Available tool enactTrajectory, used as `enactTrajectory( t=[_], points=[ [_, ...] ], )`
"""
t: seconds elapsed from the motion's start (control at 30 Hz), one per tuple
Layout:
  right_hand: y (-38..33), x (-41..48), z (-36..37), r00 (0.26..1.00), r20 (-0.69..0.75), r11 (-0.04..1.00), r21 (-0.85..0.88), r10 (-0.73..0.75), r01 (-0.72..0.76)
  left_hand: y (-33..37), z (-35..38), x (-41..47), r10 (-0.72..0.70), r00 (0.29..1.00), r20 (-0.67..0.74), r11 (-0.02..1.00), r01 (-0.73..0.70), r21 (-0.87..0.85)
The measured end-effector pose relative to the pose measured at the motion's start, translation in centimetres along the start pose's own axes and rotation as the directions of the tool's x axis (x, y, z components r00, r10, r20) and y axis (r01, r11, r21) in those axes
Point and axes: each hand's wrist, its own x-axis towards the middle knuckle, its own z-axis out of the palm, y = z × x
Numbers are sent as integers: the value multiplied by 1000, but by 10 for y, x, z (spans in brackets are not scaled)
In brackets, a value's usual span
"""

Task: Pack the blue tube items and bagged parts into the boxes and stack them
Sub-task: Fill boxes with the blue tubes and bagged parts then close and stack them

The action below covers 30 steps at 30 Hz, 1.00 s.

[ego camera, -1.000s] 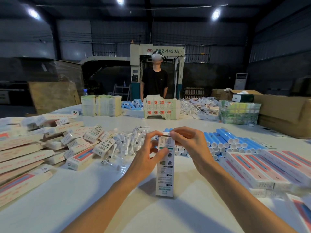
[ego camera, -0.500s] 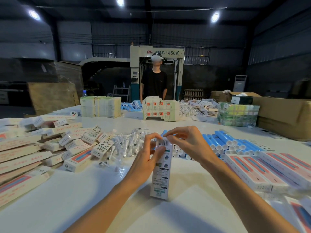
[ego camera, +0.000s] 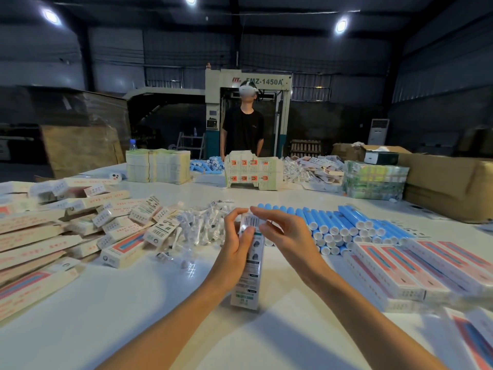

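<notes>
We hold one long box point(ego camera: 248, 276) upright on the table point(ego camera: 133, 303). Its foot rests on the surface toward the near edge, approx. mid-way between the left and right edges. Our left hand point(ego camera: 234, 244) is wrapped round the upper part, thumb on the front face, fingers behind. Our right hand point(ego camera: 288, 236) has the fingers spread and only lightly bent, the index tip over the top end of the box; whether it pinches the flap or only presses it, we cannot tell. In our judgement the step is closing the top. So we should make the left grip firm but not crushing, because thin cardboard dents easily, and push the flap straight down w/ the right fingers until it sits flush, not at an angle. The box is smooth printed card, white, w/ a barcode near the top and green text near the foot. The blue tubes point(ego camera: 346, 222) lie in close rows toward the right edge, round and glossy, white caps facing us; they probably roll if bumped. The bagged parts point(ego camera: 202, 225) make a loose heap just behind our left hand: clear crinkly film, small white pieces inside. Red-striped boxes point(ego camera: 400, 265) lie side by side by the right edge, and a messy pile of boxes point(ego camera: 80, 228) lies by the left edge; contents not visible.
</notes>
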Motion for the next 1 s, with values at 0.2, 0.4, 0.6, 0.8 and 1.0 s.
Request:
enactTrajectory(
  t=[0.2,0.4,0.6,0.8,1.0],
  points=[
    [-1,1,10,998,-35,999,31,46,-44,5,-1,-2,-24,1000,-17,1000,24,11],
    [7,-10,9,984,-94,988,-14,153,-155,8,4,-8,-42,999,29,997,40,62],
    [-2,-5,8,973,-32,973,1,230,-230,12,2,-9,-68,998,-5,997,68,45],
    [-7,-31,27,924,97,844,380,370,-378,15,0,-6,-180,983,-29,963,170,-209],
    [-17,-49,30,899,198,870,240,391,-431,8,-6,-3,-178,984,-17,960,169,-224]
  ],
)
